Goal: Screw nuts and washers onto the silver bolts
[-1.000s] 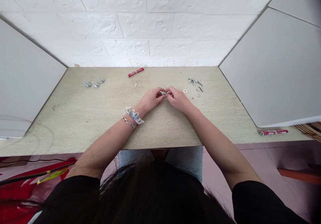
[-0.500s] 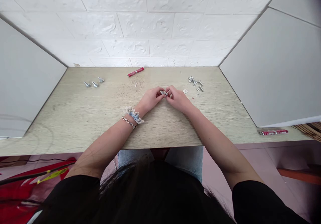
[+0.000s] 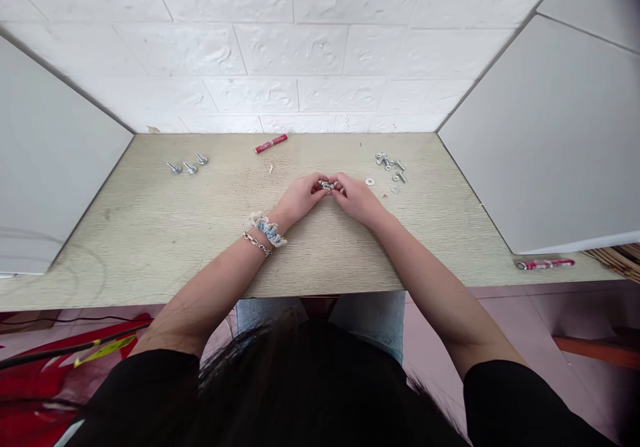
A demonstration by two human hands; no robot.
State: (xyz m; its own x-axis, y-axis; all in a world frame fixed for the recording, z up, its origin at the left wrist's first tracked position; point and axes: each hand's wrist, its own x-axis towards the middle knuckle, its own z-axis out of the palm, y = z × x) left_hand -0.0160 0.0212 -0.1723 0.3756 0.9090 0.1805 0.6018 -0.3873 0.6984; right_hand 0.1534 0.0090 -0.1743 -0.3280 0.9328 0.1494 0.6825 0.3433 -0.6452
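Between my fingertips lies a silver bolt, held sideways just above the middle of the table. My left hand pinches its left end, and my right hand has thumb and fingers closed at its right end. The fingers partly cover it, so I cannot make out whether a nut or washer is on it. Right of my right hand, a flat washer and a thinner ring washer lie on the wood. Beyond them is a small heap of bolts and nuts.
Three bolts with washers lie at the table's left. A red tube rests near the white wall; another red tube sits at the front right edge. Grey panels stand on both sides of the wooden table.
Almost nothing has moved. My fingers have shifted very slightly around the bolt, while both arms and the loose hardware stay where they were.
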